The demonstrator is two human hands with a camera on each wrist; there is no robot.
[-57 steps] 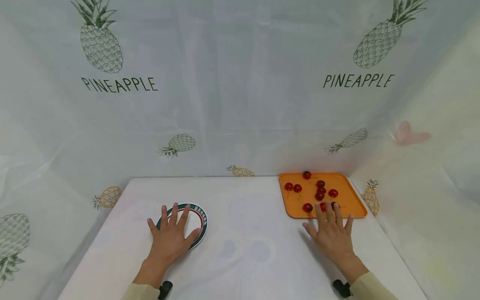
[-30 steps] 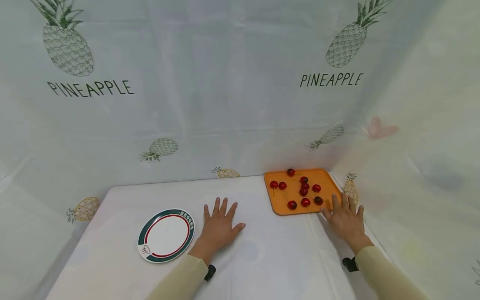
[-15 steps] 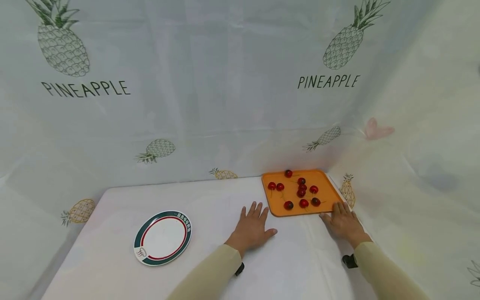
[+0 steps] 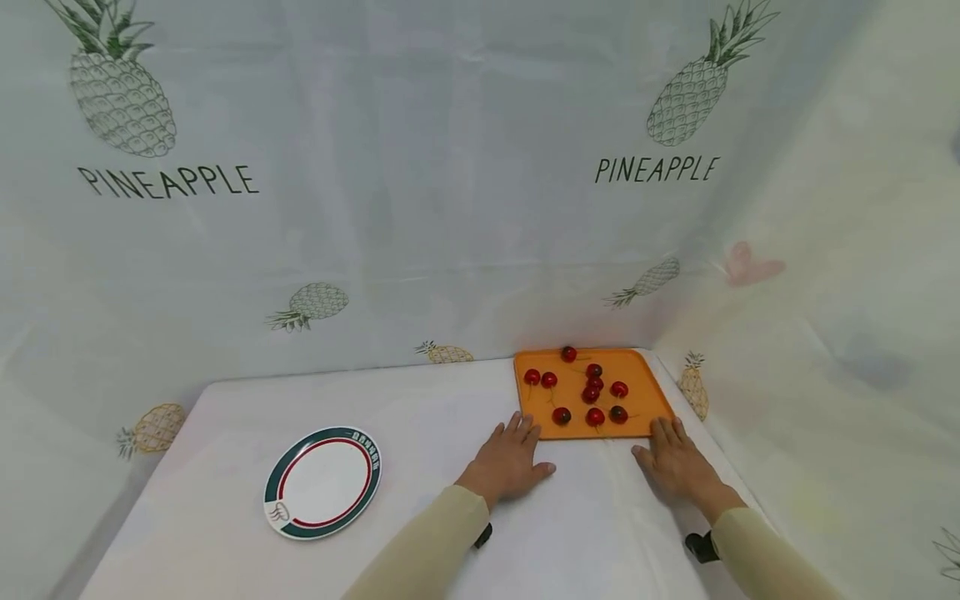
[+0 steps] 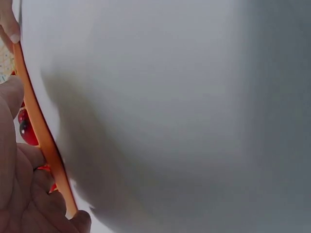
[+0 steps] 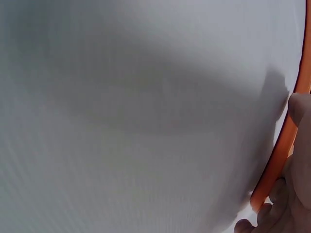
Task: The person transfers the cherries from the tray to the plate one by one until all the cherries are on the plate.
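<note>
Well to the left of the orange tray (image 4: 637, 392), a round white plate (image 4: 324, 482) with a green band and a red ring lies flat on the white-covered bench (image 4: 427, 425), its whole outline in view; a broad stretch of white surface runs from the plate towards the tray; at the tray's near left corner the left hand (image 4: 504, 468) is released, fingers extended and touching the edge, thumb spread apart on the near side.

The tray itself sits in the bench's far right corner, its far edge beside the pineapple-print backdrop (image 4: 450, 208), its right edge leaving a narrow strip of bench; ten red cherries (image 4: 591, 394), some with dark patches, are scattered in it, three bunched near the middle, one by the far rim; their thin stems are hard to trace; at the tray's near right corner the right hand (image 4: 678, 468) is likewise released, fingers laid straight against the edge, thumb apart to the left.

In the left wrist view only a slanting strip of the tray's rim shows, partly covered by fingers, with a few cherries half hidden behind; in the right wrist view the rim is cut off at the right; how firmly either hand presses, I cannot tell.
</note>
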